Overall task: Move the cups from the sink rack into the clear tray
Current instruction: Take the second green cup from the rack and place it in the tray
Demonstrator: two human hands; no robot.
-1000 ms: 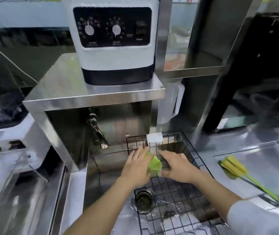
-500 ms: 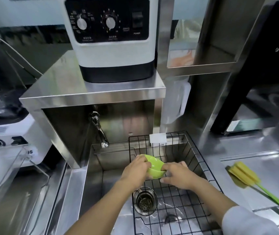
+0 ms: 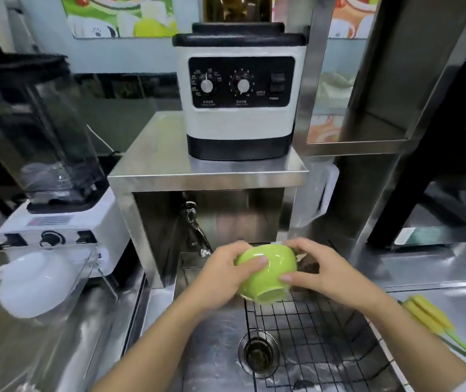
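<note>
Sink (image 3: pixel 215 357) fills the lower centre of the view, a steel basin with its drain (image 3: pixel 258 353) near 6 o'clock. Wire sink rack (image 3: pixel 319 338) sits inside its right half, at about 5 o'clock, presumably so washed ware drips straight to the drain; no other cups are visible on the part of it in view. Clear tray (image 3: pixel 84 267) stands at 9 o'clock on the counter left of the sink, already holding a white cup (image 3: pixel 33 281) lying on its side. Green cup (image 3: pixel 267 271) is at centre, lifted clear above the rack's far-left corner and tipped with its foot toward the camera, probably to shed water. Left hand (image 3: pixel 223 271) wraps its left flank, thumb across the wall; right hand (image 3: pixel 321 268) closes on the right side, one fingertip near the foot. Both grips are firm on the cup. Judgement: two hands steady a wet, slippery glaze; next move is a carry toward 9 o'clock.
</note>
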